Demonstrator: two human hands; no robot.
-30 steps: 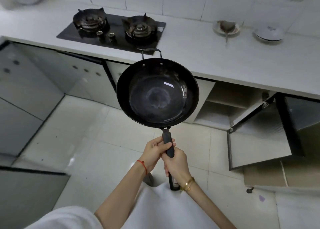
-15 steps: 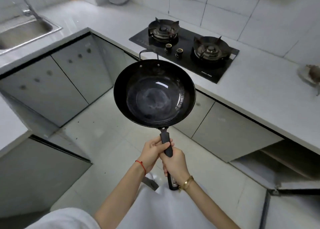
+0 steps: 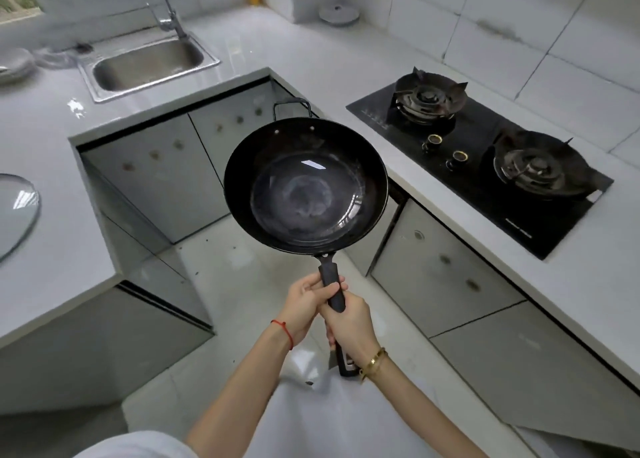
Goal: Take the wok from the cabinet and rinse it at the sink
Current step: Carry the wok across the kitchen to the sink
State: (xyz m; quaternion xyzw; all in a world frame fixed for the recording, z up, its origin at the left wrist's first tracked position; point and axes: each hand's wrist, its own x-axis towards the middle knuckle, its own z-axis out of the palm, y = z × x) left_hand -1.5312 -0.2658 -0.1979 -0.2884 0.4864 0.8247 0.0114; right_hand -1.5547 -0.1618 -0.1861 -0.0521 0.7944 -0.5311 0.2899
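Note:
A black wok (image 3: 306, 185) with a long black handle and a small loop handle on its far rim hangs level over the floor in the middle of the view. My left hand (image 3: 304, 305) grips the handle from the left, just below the bowl. My right hand (image 3: 349, 322) wraps the handle a little lower. The steel sink (image 3: 104, 88) with its tall tap (image 3: 169, 7) sits in the counter at the upper left, well beyond the wok.
A two-burner gas hob (image 3: 485, 159) lies in the right counter. Grey cabinet doors (image 3: 166, 177) line the corner under both counters. A glass lid (image 3: 15, 215) rests on the left counter, plates (image 3: 14, 64) beside the sink, a small lid (image 3: 338, 14) in the far corner.
The view has swung left: the open cabinet left the frame, the hob shifted to the right, and the sink came fully into view. Both hands keep the same hold on the wok handle.

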